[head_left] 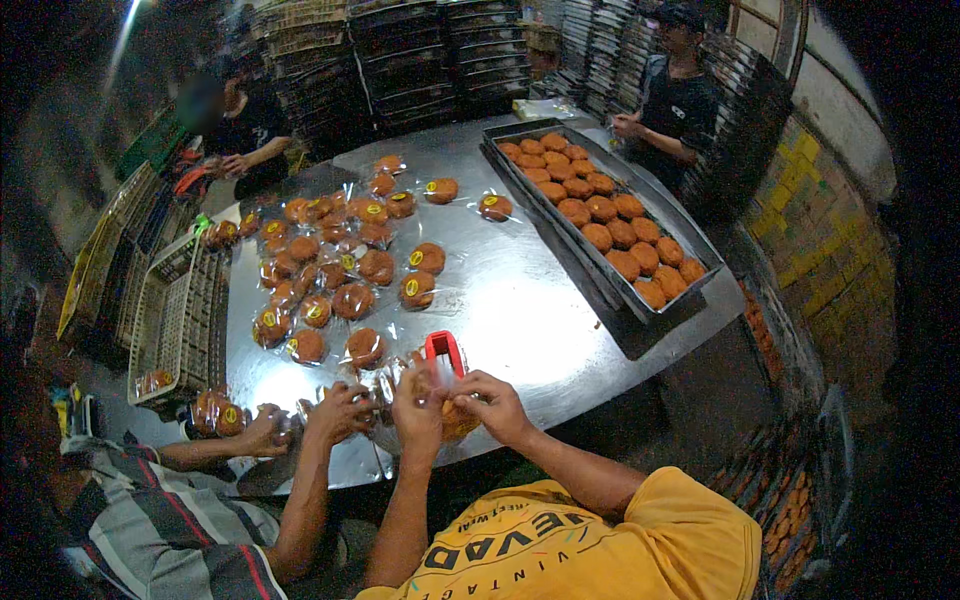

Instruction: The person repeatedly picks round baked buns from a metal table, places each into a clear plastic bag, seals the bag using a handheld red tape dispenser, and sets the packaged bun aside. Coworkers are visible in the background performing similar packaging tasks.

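My left hand (418, 409) and my right hand (491, 403) meet over the near edge of a steel table (525, 300), pinching the gathered end of a clear plastic bag (444, 375) between their fingertips. A round brown bun (459, 424) shows below the fingers, partly hidden by them. Just beyond my hands stands a red tape dispenser (444, 346). Many buns in clear wrapping, several with yellow stickers, lie loosely across the table's left half, among them a wrapped bun (365, 348) near my left hand.
A black baking tray (517, 176) of unwrapped buns lies at the right. Plastic crates (176, 322) stand at the left edge. A co-worker in a striped shirt (172, 517) handles wrapped buns close beside my left arm. Two people stand across the table, before stacked trays (405, 67).
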Tool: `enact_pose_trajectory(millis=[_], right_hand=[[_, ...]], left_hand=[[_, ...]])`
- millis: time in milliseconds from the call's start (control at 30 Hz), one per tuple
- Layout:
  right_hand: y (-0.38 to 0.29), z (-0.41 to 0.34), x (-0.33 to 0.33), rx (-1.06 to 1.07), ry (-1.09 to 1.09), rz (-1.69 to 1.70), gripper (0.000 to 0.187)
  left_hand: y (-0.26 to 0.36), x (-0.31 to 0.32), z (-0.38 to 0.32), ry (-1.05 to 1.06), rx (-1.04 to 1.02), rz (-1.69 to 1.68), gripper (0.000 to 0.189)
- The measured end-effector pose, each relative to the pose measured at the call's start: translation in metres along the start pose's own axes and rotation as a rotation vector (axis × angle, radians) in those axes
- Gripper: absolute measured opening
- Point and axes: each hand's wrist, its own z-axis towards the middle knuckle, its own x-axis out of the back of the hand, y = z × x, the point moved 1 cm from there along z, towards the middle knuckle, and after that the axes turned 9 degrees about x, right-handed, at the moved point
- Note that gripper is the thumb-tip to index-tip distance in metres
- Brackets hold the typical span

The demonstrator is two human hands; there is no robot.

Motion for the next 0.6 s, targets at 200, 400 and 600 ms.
enact_pose_trajectory(millis=[200,400,600], right_hand=[[0.024,0.002,0.023,-0.346,0.284,0.291,0.019],[0.022,0.007,0.038,-0.273,0.279,0.071,0.019],[0.011,0.016,0.040,-0.377,0.255,-0.084,0.016]], left_hand=[[-0.014,-0.034,0.026,-0.282,0.435,-0.473,0.029],[-0.021,-0.061,0.035,-0.212,0.389,-0.144,0.019],[0.004,-0.054,0.021,-0.302,0.101,0.060,0.024]])
